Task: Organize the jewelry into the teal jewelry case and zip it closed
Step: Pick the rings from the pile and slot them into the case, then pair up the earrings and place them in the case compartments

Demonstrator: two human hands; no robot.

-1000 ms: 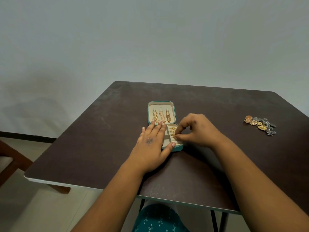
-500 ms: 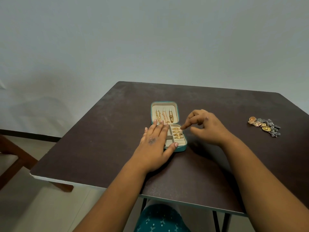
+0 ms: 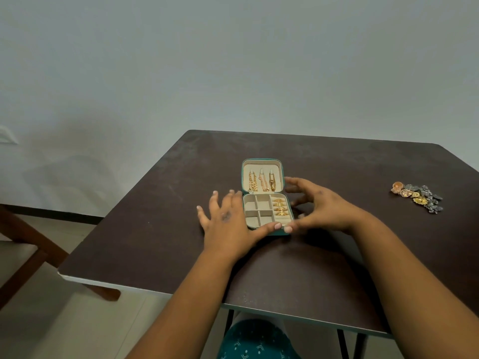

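The teal jewelry case [image 3: 262,161] lies open at the middle of the dark table [image 3: 155,203]. Gold chains [image 3: 261,182] hang in its upright lid, and several gold rings [image 3: 280,208] sit in the right slot of its cream tray. My left hand [image 3: 228,224] lies flat on the table left of the case, fingers spread, thumb along the case's near edge. My right hand [image 3: 321,206] hovers at the case's right side with spread fingers and holds nothing; its thumb tip is near the front right corner. A pile of loose gold and silver jewelry [image 3: 417,196] lies far right.
A wooden chair [image 3: 28,252] stands at the left below the table's level. The table's near edge [image 3: 181,294] runs across in front of me, and my knee in teal cloth [image 3: 256,340] shows under it. A plain wall is behind.
My right hand left the ring slot, moved to the case's right side and opened its fingers. My left hand slid off the tray to the left, uncovering the compartments.
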